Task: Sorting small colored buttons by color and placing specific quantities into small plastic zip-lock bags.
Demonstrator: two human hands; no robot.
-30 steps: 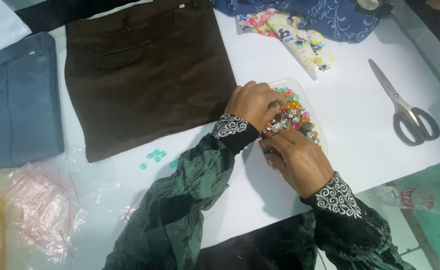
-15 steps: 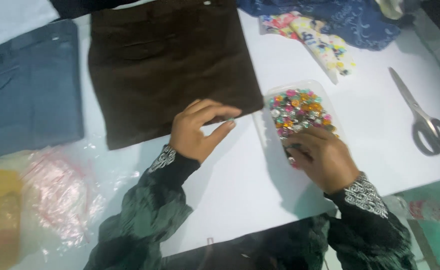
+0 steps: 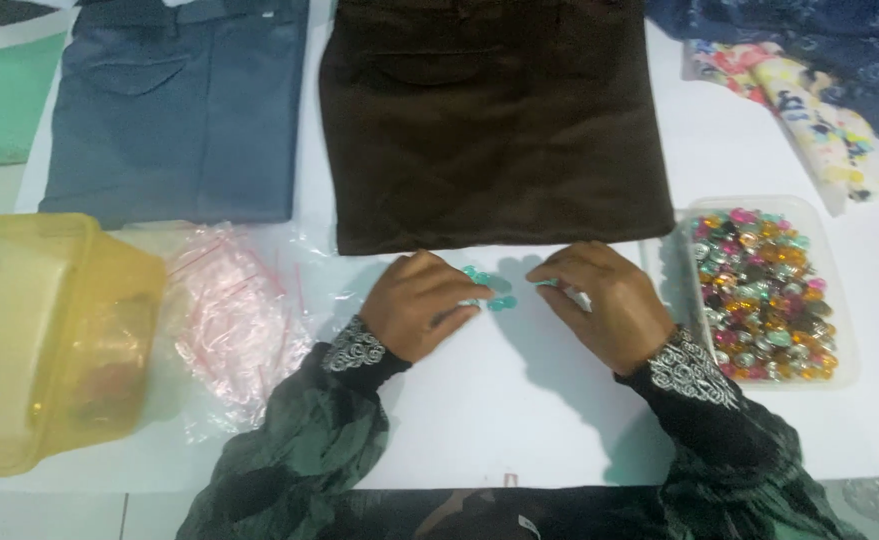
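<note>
White tabletop (image 3: 519,420) carries a folded brown garment (image 3: 494,120) and a clear tray of mixed beads (image 3: 764,290). Left hand (image 3: 421,305) rests curled beside small teal beads (image 3: 489,290), as if gathering them; right hand (image 3: 604,300) pinches one.

Bare white table (image 3: 519,400) between both sleeves; brown cloth (image 3: 494,120) ahead, bead tray (image 3: 839,290) rightward.

A few small teal beads (image 3: 491,290) lie loose on the white bench (image 3: 519,420), clustered just near the brown cloth's (image 3: 494,120) near edge — round, glossy, lying flat. The left hand (image 3: 421,305) touches the cluster's left side; the right hand (image 3: 604,300) pinches one bead — at its right.
</note>
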